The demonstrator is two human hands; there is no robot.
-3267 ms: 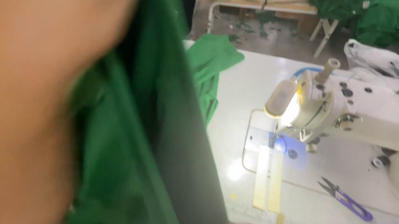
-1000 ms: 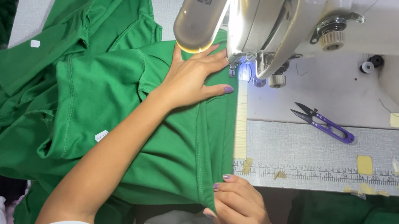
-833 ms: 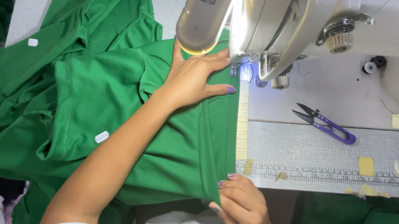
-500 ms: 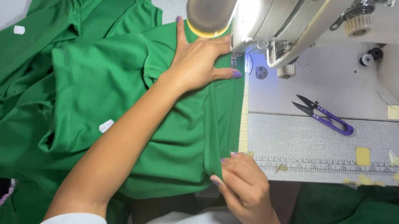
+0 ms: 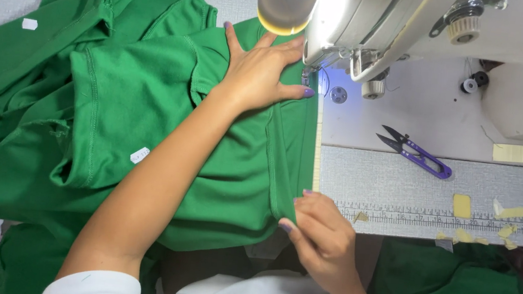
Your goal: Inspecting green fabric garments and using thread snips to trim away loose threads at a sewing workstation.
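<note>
The one camera sits on my head and looks almost straight down at the sewing machine [image 5: 419,33]. It is close, so the machine fills the top right of the view. My table [image 5: 402,183] runs below the machine. The green cloth [image 5: 148,108] spreads left of it. My lap shows at the bottom.

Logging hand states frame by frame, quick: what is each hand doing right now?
Left hand: open, flat on the green fabric beside the sewing machine.
Right hand: closed, pinching the fabric's edge.
</note>
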